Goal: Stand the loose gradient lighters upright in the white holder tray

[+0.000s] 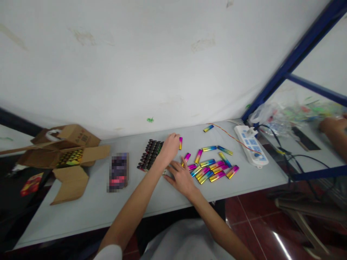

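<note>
My left hand is closed, fingers curled down over the right side of a block of dark, round-topped pieces set in tight rows. What its fingers hold, if anything, is hidden. A shiny magenta-and-gold slim case shows right beside its fingertips. Nearer to me, my right hand has its fingers spread low over the table, by the near right corner of the block. Just right of it lies a loose group of slim metallic cases in magenta, gold and blue. Another magenta-and-gold case lies between the hands.
A pixelated box-like item and an open cardboard box with yellow-and-dark pieces inside stand to the left. At the right are a white power strip, cables and a blue frame. Another person's hand is beyond the frame.
</note>
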Tool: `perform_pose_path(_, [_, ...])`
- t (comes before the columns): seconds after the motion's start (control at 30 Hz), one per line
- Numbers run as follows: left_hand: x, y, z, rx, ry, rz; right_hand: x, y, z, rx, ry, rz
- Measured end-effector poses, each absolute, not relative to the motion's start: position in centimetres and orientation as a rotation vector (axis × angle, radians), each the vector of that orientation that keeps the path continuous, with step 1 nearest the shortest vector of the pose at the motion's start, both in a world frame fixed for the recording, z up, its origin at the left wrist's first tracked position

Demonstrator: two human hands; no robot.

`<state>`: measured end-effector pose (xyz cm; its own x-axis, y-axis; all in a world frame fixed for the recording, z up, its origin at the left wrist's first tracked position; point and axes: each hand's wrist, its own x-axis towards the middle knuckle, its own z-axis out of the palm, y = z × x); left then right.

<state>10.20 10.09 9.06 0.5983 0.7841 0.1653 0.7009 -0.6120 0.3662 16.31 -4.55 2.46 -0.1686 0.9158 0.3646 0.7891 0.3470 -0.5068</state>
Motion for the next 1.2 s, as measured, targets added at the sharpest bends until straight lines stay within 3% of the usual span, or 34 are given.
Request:
perform_pose_path(0.13, [13.0,11.1,7.2,2.428,1.448,0.331,16.3,-4.5,2.6,-1.516,-2.015,0.252])
perform_pose_path(0.33, [12.9,11.8,5.6,2.387,1.439,0.355,16.2,-4.5,2.5,-1.512,-2.02,0.245])
perform_pose_path(0.63, [11.9,12.7,3.8,2.046,1.235,0.66,16.3,-4.4,2.3,-1.506,-2.005,0.25])
perform_pose_path(0.93, [9.7,11.3,4.8,2.08,1.133,0.674,16.3,-4.5,2.2,-1.484,-2.0,0.245])
perform_pose_path(1.2, [9.8,8.9,6.8,1.643,1.024,1.004,16.3,-4.5,2.2,-1.486,-2.001,0.259])
